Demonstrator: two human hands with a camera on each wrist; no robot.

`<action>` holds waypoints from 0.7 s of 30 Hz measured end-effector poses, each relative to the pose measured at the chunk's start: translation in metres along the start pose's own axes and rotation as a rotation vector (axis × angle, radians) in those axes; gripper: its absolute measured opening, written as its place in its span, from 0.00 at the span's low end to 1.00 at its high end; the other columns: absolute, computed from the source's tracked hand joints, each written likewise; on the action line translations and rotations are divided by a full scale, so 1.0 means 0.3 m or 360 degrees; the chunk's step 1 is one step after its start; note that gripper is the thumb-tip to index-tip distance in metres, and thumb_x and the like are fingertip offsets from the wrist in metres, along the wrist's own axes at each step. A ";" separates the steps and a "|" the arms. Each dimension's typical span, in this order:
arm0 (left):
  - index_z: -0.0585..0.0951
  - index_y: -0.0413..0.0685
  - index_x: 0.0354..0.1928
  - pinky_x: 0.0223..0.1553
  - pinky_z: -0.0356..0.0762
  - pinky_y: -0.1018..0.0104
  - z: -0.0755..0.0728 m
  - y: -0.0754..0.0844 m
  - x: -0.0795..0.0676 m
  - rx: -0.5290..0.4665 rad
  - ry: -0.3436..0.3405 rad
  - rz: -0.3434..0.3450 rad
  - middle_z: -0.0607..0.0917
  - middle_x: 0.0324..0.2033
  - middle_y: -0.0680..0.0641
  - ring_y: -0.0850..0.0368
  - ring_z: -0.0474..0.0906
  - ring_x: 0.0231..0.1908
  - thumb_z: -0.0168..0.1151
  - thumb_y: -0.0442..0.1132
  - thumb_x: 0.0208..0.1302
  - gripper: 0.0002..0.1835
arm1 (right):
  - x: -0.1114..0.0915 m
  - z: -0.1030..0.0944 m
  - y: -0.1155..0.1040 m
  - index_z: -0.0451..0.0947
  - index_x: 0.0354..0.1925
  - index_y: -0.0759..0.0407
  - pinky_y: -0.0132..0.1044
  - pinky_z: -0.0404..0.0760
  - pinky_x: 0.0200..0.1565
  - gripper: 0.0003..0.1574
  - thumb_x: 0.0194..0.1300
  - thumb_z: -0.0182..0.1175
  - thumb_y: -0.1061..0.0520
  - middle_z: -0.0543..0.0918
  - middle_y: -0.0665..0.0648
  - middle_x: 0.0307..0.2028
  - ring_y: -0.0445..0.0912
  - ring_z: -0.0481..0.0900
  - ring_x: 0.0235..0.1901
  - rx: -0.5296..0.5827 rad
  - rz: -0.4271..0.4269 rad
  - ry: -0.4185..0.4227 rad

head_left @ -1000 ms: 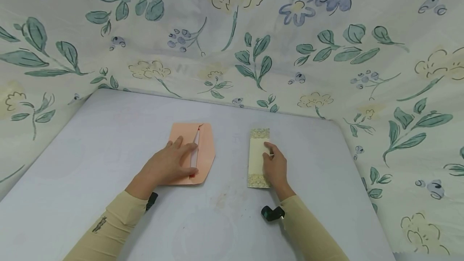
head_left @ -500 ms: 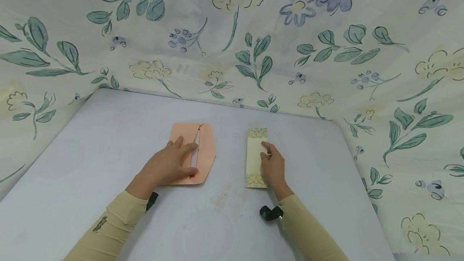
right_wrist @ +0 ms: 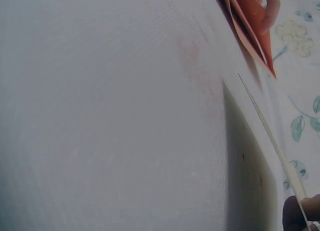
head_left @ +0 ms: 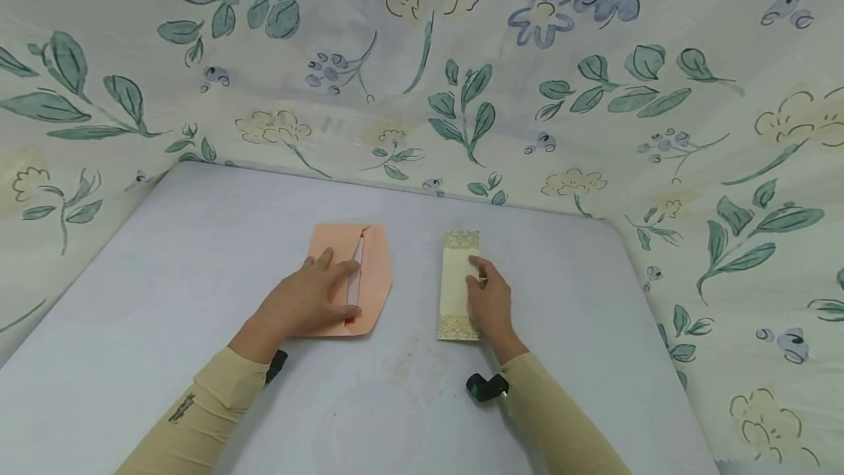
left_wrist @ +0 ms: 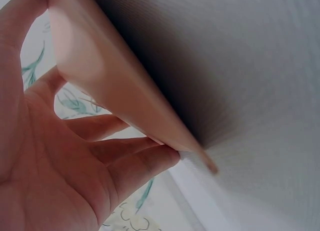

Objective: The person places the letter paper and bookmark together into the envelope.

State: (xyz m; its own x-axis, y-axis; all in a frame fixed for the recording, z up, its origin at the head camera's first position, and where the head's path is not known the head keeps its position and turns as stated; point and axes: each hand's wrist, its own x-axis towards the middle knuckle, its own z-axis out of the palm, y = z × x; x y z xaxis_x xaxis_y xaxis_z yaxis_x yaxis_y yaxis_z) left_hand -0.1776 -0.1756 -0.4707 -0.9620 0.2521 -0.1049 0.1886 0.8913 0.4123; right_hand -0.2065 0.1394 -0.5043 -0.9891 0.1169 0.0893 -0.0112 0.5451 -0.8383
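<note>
A peach-pink paper envelope (head_left: 377, 270) lies on the white table, with a long narrow opening between its flaps. My left hand (head_left: 300, 299) rests on it, fingers and thumb spread along the opening. From the left wrist, the fingers (left_wrist: 145, 166) touch the envelope's upper side (left_wrist: 100, 66). To the right, my right hand (head_left: 491, 303) pinches a cream card (head_left: 458, 281) by its right edge. Speckled gold bands cross both card ends. Seen edge-on from the right wrist, the card (right_wrist: 272, 136) is raised above the table, its shadow below.
The white tabletop (head_left: 369, 416) has faint brownish marks near its middle. Floral cloth (head_left: 422, 79) hangs behind and along both sides. A dark wrist camera (head_left: 488, 387) sits by the right sleeve (head_left: 554, 409).
My right hand has moved a little to the left with the card, bringing it nearer the envelope. The left hand and the envelope have stayed in place.
</note>
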 end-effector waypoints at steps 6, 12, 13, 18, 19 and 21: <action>0.71 0.58 0.73 0.60 0.66 0.26 0.002 -0.006 -0.003 0.0003 0.0008 0.0020 0.58 0.74 0.25 0.16 0.56 0.68 0.71 0.65 0.58 0.44 | 0.001 0.013 -0.015 0.77 0.65 0.59 0.37 0.74 0.35 0.24 0.72 0.59 0.64 0.80 0.63 0.49 0.45 0.75 0.33 0.0013 0.0019 -0.0019; 0.71 0.57 0.73 0.59 0.66 0.26 0.000 -0.004 -0.002 0.0003 0.0011 0.0023 0.58 0.74 0.25 0.16 0.56 0.68 0.71 0.65 0.57 0.43 | 0.002 0.027 -0.021 0.77 0.65 0.57 0.37 0.74 0.35 0.24 0.72 0.59 0.63 0.80 0.62 0.49 0.45 0.75 0.33 0.0051 0.0033 -0.0033; 0.71 0.57 0.73 0.59 0.66 0.26 0.000 -0.003 -0.002 0.0004 0.0009 0.0021 0.58 0.74 0.25 0.16 0.56 0.68 0.71 0.65 0.57 0.43 | 0.002 0.029 -0.022 0.77 0.65 0.57 0.37 0.74 0.35 0.24 0.72 0.59 0.63 0.80 0.62 0.49 0.45 0.75 0.32 0.0059 0.0027 -0.0036; 0.71 0.57 0.73 0.60 0.66 0.26 -0.002 -0.001 -0.002 0.0003 -0.0002 0.0012 0.58 0.74 0.25 0.16 0.56 0.68 0.71 0.65 0.57 0.44 | 0.001 0.041 -0.033 0.77 0.65 0.57 0.37 0.74 0.34 0.24 0.72 0.59 0.63 0.80 0.62 0.49 0.44 0.75 0.32 0.0065 0.0004 -0.0041; 0.71 0.57 0.73 0.60 0.66 0.26 -0.002 -0.001 -0.001 0.0004 -0.0002 0.0011 0.58 0.74 0.25 0.16 0.56 0.68 0.71 0.65 0.57 0.44 | 0.001 0.044 -0.036 0.77 0.65 0.57 0.37 0.75 0.35 0.24 0.72 0.60 0.63 0.80 0.62 0.50 0.45 0.76 0.33 0.0061 0.0006 -0.0043; 0.71 0.57 0.73 0.60 0.65 0.26 -0.002 -0.001 -0.001 0.0002 -0.0004 0.0007 0.58 0.74 0.26 0.17 0.56 0.68 0.71 0.65 0.57 0.44 | 0.002 0.050 -0.038 0.77 0.65 0.57 0.37 0.75 0.35 0.24 0.72 0.60 0.63 0.80 0.62 0.50 0.45 0.76 0.34 0.0051 0.0010 -0.0043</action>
State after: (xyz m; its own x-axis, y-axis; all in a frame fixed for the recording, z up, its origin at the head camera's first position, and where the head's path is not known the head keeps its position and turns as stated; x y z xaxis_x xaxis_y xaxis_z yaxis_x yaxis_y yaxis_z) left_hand -0.1775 -0.1761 -0.4702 -0.9607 0.2568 -0.1052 0.1931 0.8908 0.4114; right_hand -0.2093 0.1207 -0.5028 -0.9928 0.0977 0.0697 -0.0092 0.5173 -0.8558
